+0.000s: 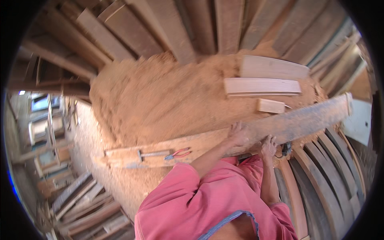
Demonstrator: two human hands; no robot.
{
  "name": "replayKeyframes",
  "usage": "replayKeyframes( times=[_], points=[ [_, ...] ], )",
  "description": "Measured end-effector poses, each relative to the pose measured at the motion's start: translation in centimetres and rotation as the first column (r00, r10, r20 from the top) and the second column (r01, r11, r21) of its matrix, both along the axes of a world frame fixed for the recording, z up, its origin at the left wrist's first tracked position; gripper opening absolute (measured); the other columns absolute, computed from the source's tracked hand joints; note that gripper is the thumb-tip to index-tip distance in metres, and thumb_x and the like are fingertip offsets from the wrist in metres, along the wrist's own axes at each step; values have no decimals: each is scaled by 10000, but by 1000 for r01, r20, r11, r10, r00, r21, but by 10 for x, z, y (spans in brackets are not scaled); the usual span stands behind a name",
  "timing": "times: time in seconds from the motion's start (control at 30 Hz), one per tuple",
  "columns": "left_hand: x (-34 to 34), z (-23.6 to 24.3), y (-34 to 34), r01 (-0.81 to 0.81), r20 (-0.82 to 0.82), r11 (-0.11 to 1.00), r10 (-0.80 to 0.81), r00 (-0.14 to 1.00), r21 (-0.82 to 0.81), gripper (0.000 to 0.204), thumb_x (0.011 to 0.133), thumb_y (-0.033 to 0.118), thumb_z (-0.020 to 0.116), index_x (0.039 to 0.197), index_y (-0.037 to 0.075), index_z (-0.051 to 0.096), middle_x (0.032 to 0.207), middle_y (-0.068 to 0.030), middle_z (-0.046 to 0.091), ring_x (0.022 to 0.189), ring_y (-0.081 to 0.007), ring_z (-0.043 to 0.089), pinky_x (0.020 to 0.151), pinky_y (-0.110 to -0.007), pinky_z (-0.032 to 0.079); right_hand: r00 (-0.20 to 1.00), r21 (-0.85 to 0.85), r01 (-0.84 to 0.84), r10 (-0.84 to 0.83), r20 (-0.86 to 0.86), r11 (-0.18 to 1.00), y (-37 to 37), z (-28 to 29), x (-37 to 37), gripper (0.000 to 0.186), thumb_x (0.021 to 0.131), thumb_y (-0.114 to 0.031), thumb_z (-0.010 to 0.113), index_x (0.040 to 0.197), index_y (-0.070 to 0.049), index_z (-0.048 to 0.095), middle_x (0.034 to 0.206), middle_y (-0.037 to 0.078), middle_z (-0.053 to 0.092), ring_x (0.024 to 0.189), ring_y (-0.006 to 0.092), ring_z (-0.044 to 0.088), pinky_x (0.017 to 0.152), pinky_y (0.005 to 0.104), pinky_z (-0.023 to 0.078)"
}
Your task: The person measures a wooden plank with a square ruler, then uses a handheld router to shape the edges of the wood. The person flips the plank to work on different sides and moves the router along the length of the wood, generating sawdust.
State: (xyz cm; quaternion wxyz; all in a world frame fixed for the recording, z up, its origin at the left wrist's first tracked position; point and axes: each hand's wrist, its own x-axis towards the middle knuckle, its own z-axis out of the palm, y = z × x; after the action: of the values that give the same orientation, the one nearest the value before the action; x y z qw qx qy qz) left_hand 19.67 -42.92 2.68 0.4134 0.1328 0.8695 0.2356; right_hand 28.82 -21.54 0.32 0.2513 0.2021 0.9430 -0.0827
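The long wooden plank (224,138) lies across the sawdust pile (160,96), looks heavy and stiff, and both hands, left (239,135) and right (269,146), press flat near its middle, fingers spread.

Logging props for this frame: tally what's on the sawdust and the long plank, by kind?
Long plank, under left hand and right hand: 1
Pale boards on sawdust: 2
Small block: 1
Hammer: 1
Red pliers: 1
Total: 6
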Motion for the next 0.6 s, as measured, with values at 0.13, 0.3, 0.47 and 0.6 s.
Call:
replayKeyframes(
  times=[0.13,0.3,0.47,0.6],
  points=[
    [53,-33,-28,105,-273,993,-86,958,56,851,863,404,735,1578,96,392,1676,-340,104,1560,-517,110,1269,-600,134,993,40,-112,111,31,993,-18,31,-11,961,884,-476,699,1560,92,320,1569,376,360,1340,556,464,1094,545,443],
    [56,-39,-44,-117,-217,979,152,964,168,881,850,410,758,1564,51,388,1664,-340,147,1548,-519,139,1258,-580,169,989,26,-148,148,27,989,-18,20,-12,981,880,-476,712,1562,99,305,1563,392,355,1354,549,461,1082,539,460],
    [106,-17,-197,-489,-315,866,438,842,-103,1043,834,518,761,1605,23,262,1640,-261,268,1542,-453,181,1272,-540,115,984,31,-125,120,129,992,-15,24,-21,1000,881,-463,733,1560,116,281,1571,403,330,1399,538,426,1096,536,451],
    [167,47,-370,-450,-263,752,366,893,-481,769,783,163,743,1463,-7,425,1438,-268,429,1358,-438,394,1166,-546,274,983,51,-95,86,164,994,-14,15,-23,997,881,-439,750,1547,135,279,1570,412,318,1431,525,393,1128,536,419]
  ],
)
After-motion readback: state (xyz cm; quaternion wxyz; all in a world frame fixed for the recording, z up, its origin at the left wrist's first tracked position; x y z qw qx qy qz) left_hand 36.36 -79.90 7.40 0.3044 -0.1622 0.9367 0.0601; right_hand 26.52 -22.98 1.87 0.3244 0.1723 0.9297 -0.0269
